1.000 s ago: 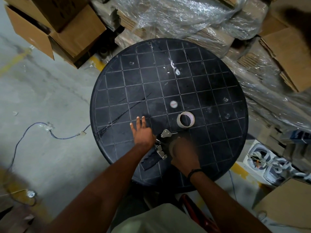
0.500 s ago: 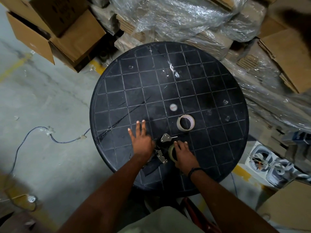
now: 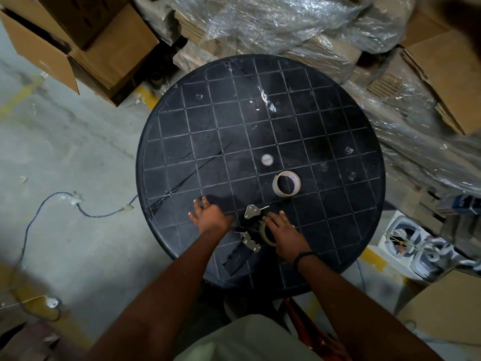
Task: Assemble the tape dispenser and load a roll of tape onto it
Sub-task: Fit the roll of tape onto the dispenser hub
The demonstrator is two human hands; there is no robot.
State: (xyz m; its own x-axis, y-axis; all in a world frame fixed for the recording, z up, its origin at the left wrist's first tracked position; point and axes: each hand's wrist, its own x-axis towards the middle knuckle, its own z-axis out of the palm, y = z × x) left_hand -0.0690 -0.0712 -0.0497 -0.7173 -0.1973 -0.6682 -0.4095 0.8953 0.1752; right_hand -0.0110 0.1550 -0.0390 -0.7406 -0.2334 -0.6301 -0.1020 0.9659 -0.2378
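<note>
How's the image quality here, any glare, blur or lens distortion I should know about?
Head view: dim overall; glare streak on the black round table and shiny plastic wrap; wide-angle bending at the edges; dark dispenser parts between left hand and right hand barely separate from the tabletop.

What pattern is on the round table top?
Black with a pale square grid, seen in the head view.
</note>
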